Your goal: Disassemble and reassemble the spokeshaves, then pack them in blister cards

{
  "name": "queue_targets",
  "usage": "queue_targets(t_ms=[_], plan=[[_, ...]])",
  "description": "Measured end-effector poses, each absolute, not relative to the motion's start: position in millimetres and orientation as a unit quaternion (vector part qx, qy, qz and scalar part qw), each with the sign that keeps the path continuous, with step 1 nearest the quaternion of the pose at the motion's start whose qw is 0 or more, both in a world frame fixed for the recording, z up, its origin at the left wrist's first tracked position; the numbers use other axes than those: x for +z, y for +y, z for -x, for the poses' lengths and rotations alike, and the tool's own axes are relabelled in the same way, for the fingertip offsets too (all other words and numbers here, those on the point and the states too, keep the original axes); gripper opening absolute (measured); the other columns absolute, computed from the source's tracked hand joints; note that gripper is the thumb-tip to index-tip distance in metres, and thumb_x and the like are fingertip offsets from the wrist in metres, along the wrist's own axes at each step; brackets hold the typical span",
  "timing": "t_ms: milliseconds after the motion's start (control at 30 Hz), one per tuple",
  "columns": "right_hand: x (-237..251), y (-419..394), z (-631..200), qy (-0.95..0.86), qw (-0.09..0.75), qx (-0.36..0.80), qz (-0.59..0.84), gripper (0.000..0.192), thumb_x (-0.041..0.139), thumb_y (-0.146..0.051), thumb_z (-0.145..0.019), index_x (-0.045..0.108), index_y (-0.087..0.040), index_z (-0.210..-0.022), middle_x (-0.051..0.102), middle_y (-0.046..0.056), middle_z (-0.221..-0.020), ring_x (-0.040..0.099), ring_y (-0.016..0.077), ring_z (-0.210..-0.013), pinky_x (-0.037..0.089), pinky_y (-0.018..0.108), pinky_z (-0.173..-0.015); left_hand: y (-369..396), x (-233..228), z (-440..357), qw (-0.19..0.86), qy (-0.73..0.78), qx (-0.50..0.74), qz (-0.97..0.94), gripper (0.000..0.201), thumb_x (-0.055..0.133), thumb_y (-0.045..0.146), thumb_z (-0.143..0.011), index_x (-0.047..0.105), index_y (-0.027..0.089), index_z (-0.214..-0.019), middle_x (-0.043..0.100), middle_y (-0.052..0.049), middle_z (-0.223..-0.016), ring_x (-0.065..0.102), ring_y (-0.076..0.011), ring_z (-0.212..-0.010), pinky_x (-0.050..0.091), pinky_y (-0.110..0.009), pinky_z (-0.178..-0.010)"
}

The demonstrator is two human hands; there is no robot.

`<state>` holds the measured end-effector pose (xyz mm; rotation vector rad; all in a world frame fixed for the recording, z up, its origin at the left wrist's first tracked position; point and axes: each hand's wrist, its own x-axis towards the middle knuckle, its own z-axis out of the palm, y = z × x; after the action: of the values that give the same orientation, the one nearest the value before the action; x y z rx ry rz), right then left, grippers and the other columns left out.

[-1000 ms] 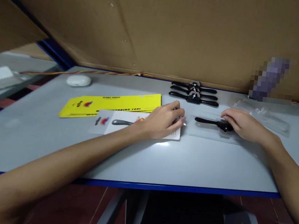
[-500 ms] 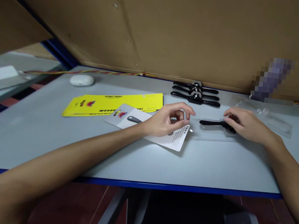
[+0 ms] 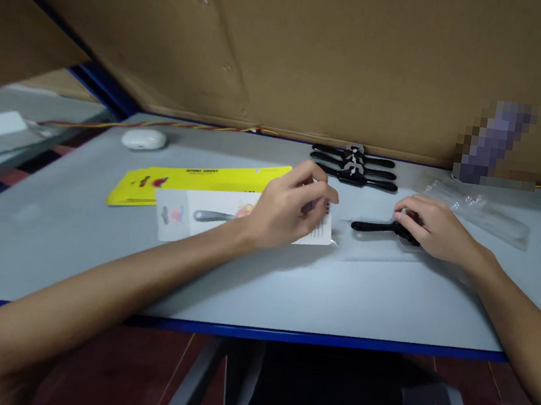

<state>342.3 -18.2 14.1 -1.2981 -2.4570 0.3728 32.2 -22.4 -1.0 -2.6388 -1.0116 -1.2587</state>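
Note:
My left hand (image 3: pixel 287 208) has its fingers curled over the right half of a white printed card (image 3: pixel 204 228), which seems slightly raised above the table. A grey handle is pictured on this card, and a hang hole shows at its left end. To the right, my right hand (image 3: pixel 439 230) closes over the middle of a black spokeshave (image 3: pixel 371 227). One handle of that tool sticks out to the left; the other is hidden by the hand. Beneath it lies a clear plastic blister (image 3: pixel 378 253). Just left of my left hand is a stack of yellow cards (image 3: pixel 135 188).
Several black spokeshaves (image 3: pixel 354 164) lie in rows at the back. More clear plastic shells (image 3: pixel 490 218) sit at the right. A white rounded case (image 3: pixel 144 140) stands at the back left, near a twisted cable (image 3: pixel 195 127). Brown board (image 3: pixel 290 52) walls the rear.
The white card has shifted left and turned more level with my left hand, whose fingers have curled in. My right hand and the spokeshave have moved slightly left in view.

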Motion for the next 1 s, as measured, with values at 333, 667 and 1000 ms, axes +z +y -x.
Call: queue_targets(t_ms=[333, 667, 1000], plan=[[9, -22, -334, -0.87, 0.181, 0.15, 0.434, 0.024, 0.05, -0.037, -0.103, 0.066, -0.022, -0.097, 0.064, 0.005, -0.086, 0.057, 0.0211, -0.078, 0.041, 0.036, -0.077, -24, -3, -37, 0.007, -0.346, -0.438, 0.83, 0.013, 0.058, 0.016, -0.085, 0.07, 0.019, -0.087, 0.06, -0.003, -0.091, 0.056, -0.0143, -0.072, 0.047, -0.026, -0.06], [8, -22, -330, -0.859, 0.191, 0.11, 0.462, 0.022, 0.051, -0.032, -0.102, 0.069, -0.022, -0.093, 0.068, 0.007, -0.086, 0.06, 0.0256, -0.087, 0.043, 0.04, -0.084, -30, -16, -40, 0.012, -0.395, -0.233, 0.889, 0.029, 0.05, 0.014, -0.094, 0.073, 0.019, -0.112, 0.066, -0.008, -0.112, 0.056, -0.0138, -0.064, 0.048, -0.03, -0.06], [7, -21, -330, -0.857, 0.174, 0.107, 0.473, 0.028, 0.046, -0.034, -0.105, 0.07, -0.022, -0.095, 0.075, 0.009, -0.096, 0.063, 0.0278, -0.093, 0.041, 0.044, -0.09, -26, -24, -45, -0.116, -0.387, -0.295, 0.866, 0.032, 0.05, 0.009, -0.094, 0.067, 0.018, -0.119, 0.065, -0.005, -0.104, 0.059, -0.0138, -0.073, 0.054, -0.03, -0.073]])
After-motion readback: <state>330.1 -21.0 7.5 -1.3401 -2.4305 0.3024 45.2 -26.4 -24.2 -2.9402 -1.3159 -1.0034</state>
